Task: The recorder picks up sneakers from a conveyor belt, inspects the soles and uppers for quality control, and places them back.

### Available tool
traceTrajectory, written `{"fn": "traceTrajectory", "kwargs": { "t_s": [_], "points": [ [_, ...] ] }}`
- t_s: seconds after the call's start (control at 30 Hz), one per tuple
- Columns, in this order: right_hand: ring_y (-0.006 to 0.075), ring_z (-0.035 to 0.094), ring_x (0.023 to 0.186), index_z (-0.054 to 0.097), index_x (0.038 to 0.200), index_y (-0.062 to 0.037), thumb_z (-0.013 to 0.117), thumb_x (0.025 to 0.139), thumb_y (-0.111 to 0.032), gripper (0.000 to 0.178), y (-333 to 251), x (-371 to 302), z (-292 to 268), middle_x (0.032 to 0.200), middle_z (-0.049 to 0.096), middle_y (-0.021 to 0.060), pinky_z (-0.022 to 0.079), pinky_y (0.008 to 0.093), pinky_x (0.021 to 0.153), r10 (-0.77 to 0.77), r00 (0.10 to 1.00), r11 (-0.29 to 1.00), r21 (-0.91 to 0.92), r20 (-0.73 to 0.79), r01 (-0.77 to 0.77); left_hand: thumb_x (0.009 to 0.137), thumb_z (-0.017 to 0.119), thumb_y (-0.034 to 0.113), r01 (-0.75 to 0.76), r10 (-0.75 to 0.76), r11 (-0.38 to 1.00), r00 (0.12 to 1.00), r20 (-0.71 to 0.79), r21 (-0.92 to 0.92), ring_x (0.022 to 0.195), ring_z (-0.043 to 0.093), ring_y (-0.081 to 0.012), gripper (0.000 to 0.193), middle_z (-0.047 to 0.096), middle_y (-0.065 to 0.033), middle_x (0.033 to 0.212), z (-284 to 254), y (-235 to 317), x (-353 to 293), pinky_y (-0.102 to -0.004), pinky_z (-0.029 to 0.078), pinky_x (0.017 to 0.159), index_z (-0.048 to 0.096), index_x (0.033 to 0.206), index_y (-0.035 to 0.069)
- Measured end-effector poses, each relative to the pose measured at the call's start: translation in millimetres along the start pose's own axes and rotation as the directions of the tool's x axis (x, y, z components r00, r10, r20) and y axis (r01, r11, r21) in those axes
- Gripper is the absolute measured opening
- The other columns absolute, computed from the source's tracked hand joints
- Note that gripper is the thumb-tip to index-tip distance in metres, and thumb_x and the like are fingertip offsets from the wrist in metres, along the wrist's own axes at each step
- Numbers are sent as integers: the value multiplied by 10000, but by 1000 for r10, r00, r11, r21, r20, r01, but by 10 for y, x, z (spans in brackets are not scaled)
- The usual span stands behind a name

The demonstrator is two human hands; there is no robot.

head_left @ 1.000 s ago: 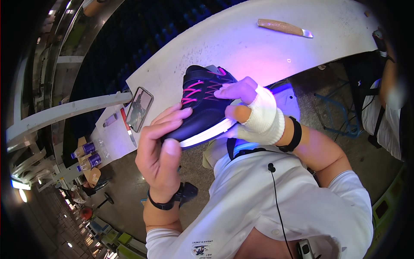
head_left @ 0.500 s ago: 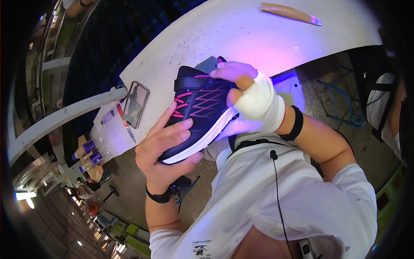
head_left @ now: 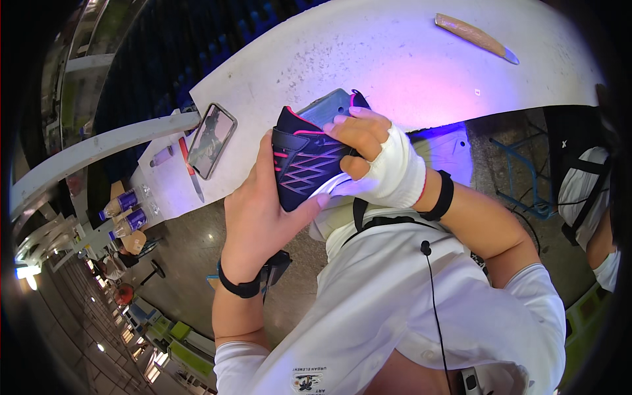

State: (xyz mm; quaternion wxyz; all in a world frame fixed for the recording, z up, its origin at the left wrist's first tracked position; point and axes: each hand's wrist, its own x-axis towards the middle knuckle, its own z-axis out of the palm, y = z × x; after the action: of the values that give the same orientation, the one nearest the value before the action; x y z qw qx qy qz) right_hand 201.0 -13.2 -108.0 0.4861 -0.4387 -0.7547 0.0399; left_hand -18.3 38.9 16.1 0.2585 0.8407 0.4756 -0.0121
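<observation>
A black sneaker [head_left: 313, 158] with pink lattice lines, a strap and a white sole is held above the near edge of the table. Out of its opening shows the flat top of a grey-green shoe last [head_left: 327, 107] with a small hole. My left hand [head_left: 253, 194] is bare and wraps round the toe end, thumb along the sole side. In a white fingerless glove, my right hand [head_left: 382, 155] grips the heel side, its fingers curled over the collar beside the last. Much of the toe and sole is hidden by my hands.
On the white table [head_left: 316, 59] lie a phone [head_left: 212, 141], a red-handled knife [head_left: 191, 172] and, far right, a brown-handled tool [head_left: 475, 37]. A pale curved bar [head_left: 105, 148] crosses at left near purple-labelled bottles [head_left: 125, 214]. Another person sits at the right edge.
The sneaker has turned so its opening and the last's top show more. My left hand has shifted further round the toe. My right fingers have moved over the collar.
</observation>
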Motion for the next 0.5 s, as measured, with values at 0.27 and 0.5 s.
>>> {"fn": "traceTrajectory", "kwargs": {
  "t_s": [0.27, 0.5],
  "points": [
    [370, 653, 1196, 541, 889, -91, 839, 705, -222, 374, -18, -176, 55, 1290, 681, 178, 535, 560, 1066, -9, 1000, 1000, -20, -11, 9, 746, 905, 430, 26, -25, 998, 1000, -5, 59, 960, 760, -376, 1106, 725, -224, 1179, -119, 146, 26, -418, 610, 797, 357, 1585, -40],
    [408, 635, 1291, 574, 1286, -104, 1002, 637, -251, 792, -185, 139, -742, 1387, 636, 230, 471, 563, 1135, 334, 933, 906, 318, -134, -279, 819, 872, 107, -466, 393, 823, 880, -267, -323, 1199, 713, -299, 656, 673, -153, 1449, -298, 388, 48, -393, 577, 998, 622, 1424, 65]
  ]
}}
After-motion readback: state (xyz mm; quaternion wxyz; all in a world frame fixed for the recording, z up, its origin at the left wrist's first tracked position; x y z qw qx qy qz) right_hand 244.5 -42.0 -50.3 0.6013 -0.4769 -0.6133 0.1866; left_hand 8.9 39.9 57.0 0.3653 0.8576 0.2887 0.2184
